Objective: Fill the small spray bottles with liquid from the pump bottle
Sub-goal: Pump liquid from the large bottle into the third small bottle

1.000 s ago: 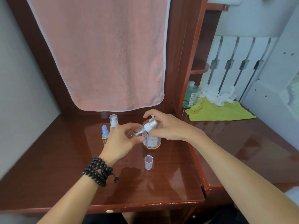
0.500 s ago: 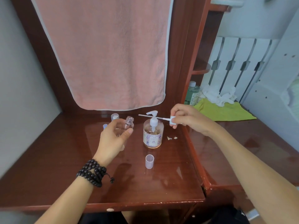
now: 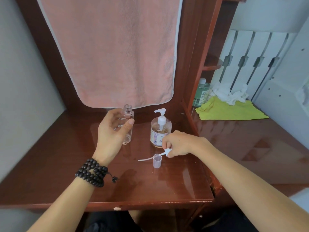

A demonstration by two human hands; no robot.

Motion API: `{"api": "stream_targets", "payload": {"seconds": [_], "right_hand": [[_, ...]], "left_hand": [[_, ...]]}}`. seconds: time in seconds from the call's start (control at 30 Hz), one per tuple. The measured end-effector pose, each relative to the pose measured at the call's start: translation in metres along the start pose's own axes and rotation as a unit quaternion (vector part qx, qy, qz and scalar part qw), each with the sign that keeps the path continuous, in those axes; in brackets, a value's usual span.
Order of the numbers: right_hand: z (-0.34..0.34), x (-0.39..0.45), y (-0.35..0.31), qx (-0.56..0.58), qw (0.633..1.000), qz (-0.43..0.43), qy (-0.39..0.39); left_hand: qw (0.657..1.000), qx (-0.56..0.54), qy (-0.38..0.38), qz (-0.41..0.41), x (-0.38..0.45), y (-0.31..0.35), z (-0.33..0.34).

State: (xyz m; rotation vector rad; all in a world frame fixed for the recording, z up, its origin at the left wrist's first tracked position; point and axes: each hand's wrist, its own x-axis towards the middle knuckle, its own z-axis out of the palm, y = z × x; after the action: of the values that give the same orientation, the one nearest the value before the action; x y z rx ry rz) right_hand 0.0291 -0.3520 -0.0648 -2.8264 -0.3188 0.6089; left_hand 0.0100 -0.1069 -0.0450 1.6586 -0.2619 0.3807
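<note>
My left hand (image 3: 113,131) holds a clear, empty small spray bottle (image 3: 127,125) upright above the desk, its threaded neck uncapped. To its right stands the pump bottle (image 3: 160,129) with a white pump head and amber liquid low inside. My right hand (image 3: 179,144) is low in front of the pump bottle and pinches the white spray head (image 3: 167,151). The head's thin dip tube runs left, level with the desk, behind a small clear cap (image 3: 157,160) that stands open end up. The other small spray bottles are hidden behind my left hand.
A pink towel (image 3: 113,51) hangs over the back of the dark red desk (image 3: 83,164). Right of a wooden divider lie a yellow cloth (image 3: 229,111), crumpled white tissue (image 3: 229,94) and a green bottle (image 3: 201,92). A grey wall bounds the left side.
My right hand pulled the spray head out of the small bottle, swung it right, then brought it down beside the clear cap. My left hand kept the opened bottle, now upright.
</note>
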Motion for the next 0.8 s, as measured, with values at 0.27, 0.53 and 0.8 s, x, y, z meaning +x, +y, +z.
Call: {"api": "stream_targets", "payload": {"seconds": [0.27,0.53,0.8], "right_hand": [[0.015,0.003,0.001,-0.052,0.999,-0.014,-0.011],[0.002,-0.008,0.005,-0.029,0.999,-0.03,-0.006],[-0.065,-0.014,0.016,0.062,0.98,0.0,0.189]], "left_hand": [[0.999,0.019,-0.043,-0.01,-0.002,-0.01,0.007],[0.997,0.002,-0.063,-0.054,-0.003,-0.018,0.019],[0.988,0.121,-0.074,-0.064,0.012,-0.02,0.036]]}}
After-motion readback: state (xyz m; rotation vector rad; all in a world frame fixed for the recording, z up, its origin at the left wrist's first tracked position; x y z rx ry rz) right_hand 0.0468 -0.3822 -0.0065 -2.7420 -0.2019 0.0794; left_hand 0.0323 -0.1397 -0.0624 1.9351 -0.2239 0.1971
